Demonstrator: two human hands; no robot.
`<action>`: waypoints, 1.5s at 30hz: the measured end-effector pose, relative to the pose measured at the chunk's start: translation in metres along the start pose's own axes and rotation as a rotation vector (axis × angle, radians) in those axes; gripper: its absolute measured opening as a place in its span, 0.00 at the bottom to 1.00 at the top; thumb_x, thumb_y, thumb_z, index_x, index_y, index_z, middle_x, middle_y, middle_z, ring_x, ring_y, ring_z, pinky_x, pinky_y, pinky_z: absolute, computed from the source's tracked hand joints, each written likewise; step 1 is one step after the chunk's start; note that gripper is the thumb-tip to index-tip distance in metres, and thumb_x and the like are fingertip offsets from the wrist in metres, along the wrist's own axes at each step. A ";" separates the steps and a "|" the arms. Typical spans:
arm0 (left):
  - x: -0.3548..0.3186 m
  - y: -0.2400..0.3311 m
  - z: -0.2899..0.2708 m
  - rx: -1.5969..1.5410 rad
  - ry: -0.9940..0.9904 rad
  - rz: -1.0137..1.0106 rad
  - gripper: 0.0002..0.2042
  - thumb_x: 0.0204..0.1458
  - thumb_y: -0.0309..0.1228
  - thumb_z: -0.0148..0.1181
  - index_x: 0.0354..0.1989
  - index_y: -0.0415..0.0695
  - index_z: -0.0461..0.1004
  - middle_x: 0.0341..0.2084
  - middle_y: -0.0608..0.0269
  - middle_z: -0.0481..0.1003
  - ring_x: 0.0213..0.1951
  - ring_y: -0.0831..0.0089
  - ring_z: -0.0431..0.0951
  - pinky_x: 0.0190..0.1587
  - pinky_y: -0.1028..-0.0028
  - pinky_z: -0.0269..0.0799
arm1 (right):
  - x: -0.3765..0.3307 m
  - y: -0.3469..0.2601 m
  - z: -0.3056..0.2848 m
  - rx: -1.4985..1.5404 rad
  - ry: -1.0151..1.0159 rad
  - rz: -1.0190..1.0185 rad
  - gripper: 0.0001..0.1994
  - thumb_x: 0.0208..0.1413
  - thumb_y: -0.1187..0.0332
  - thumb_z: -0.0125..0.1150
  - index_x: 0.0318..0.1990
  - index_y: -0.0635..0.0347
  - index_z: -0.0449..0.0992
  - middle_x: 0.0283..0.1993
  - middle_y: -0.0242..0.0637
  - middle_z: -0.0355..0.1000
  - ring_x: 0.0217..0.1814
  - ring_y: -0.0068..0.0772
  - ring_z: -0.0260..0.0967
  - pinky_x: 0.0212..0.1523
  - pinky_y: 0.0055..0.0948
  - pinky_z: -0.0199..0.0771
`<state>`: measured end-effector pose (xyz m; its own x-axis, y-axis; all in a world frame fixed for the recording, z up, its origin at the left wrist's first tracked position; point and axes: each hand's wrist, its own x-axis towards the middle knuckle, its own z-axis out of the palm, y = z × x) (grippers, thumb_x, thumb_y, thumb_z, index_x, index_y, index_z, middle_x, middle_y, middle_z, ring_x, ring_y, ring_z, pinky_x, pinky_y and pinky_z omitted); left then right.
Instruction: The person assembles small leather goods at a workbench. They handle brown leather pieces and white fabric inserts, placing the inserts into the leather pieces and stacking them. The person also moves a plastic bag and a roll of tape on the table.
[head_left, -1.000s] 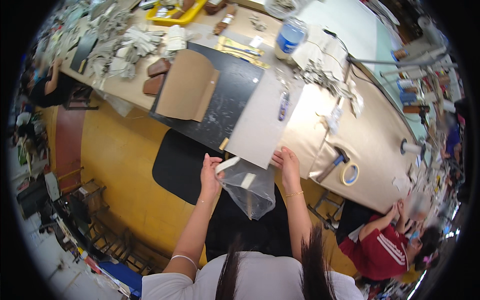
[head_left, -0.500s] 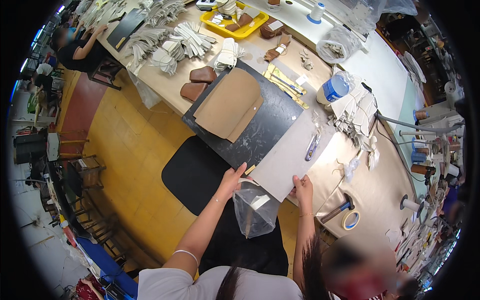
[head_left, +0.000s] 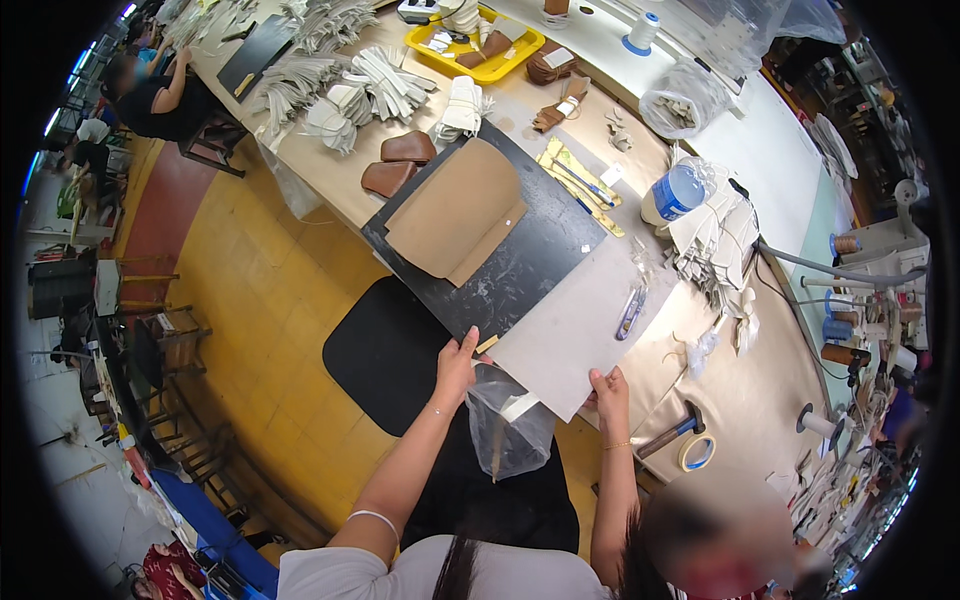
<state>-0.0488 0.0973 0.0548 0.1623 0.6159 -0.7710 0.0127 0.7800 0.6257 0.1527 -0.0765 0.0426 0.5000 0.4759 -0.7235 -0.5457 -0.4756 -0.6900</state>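
A clear plastic bag [head_left: 512, 440] hangs at the near edge of the work surface [head_left: 765, 395], above my dark-clad lap, a white strip across its upper part; it seems placed within easy reach of both hands. My left hand [head_left: 457, 372] is at the bag's rim, thumb and forefinger raised and slightly apart; the other fingers are tucked from sight, so whether they grip the plastic I cannot tell. My right hand [head_left: 608, 398] is at the edge of a pale grey sheet [head_left: 560, 345], fingers half curled, a small gap below the upright thumb. It appears to steady the sheet, whose corner juts over the bag, but I cannot tell if it pinches it.

To the right lie a hammer [head_left: 668, 435] and a roll of tape [head_left: 684, 458], likely parked there to leave the middle free. A purple utility knife [head_left: 631, 313] rests on the sheet, handy for my right side. Beyond, a folded brown card [head_left: 455, 210] lies on a black board [head_left: 550, 245], with two brown leather pieces [head_left: 387, 179] just beside it. Farther back stands a yellow tray [head_left: 490, 76] holding brown and white pieces.
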 end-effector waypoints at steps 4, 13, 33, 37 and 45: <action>0.008 -0.033 0.002 -0.036 0.052 0.052 0.22 0.58 0.49 0.57 0.39 0.39 0.67 0.23 0.58 0.75 0.15 0.80 0.72 0.11 0.82 0.51 | -0.008 0.010 -0.018 -0.042 -0.009 0.022 0.09 0.61 0.65 0.56 0.43 0.58 0.66 0.32 0.34 0.73 0.26 0.23 0.74 0.25 0.25 0.79; 0.001 -0.008 -0.018 0.506 -0.083 -0.150 0.26 0.57 0.54 0.55 0.31 0.37 0.71 0.12 0.56 0.75 0.07 0.82 0.54 0.11 0.77 0.48 | -0.009 0.021 -0.034 -0.208 0.027 0.067 0.11 0.60 0.63 0.59 0.37 0.62 0.68 0.26 0.33 0.72 0.20 0.21 0.71 0.22 0.22 0.77; 0.077 0.034 0.201 1.802 -0.157 1.273 0.34 0.49 0.38 0.59 0.67 0.64 0.55 0.63 0.39 0.59 0.22 0.55 0.80 0.25 0.64 0.78 | 0.104 -0.243 0.041 -1.083 0.531 -0.913 0.41 0.34 0.55 0.75 0.61 0.49 0.65 0.52 0.41 0.72 0.54 0.49 0.69 0.52 0.40 0.71; 0.090 0.040 0.200 1.807 -0.172 1.284 0.32 0.48 0.36 0.58 0.65 0.63 0.60 0.62 0.41 0.61 0.20 0.58 0.80 0.24 0.64 0.77 | 0.125 -0.247 0.044 -1.027 0.321 -0.844 0.39 0.34 0.59 0.74 0.59 0.52 0.66 0.49 0.43 0.73 0.50 0.49 0.73 0.48 0.40 0.74; 0.094 0.053 0.199 1.719 -0.112 1.236 0.30 0.47 0.35 0.59 0.62 0.65 0.64 0.62 0.46 0.62 0.18 0.61 0.79 0.23 0.66 0.76 | 0.148 -0.238 -0.018 -0.463 0.336 -0.845 0.39 0.36 0.54 0.76 0.54 0.65 0.65 0.48 0.49 0.75 0.51 0.44 0.74 0.51 0.34 0.72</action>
<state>0.1632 0.1748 0.0393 0.8373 0.5467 -0.0077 0.5383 -0.8219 0.1862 0.3690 0.0935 0.0988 0.8028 0.5903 0.0840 0.3506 -0.3535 -0.8672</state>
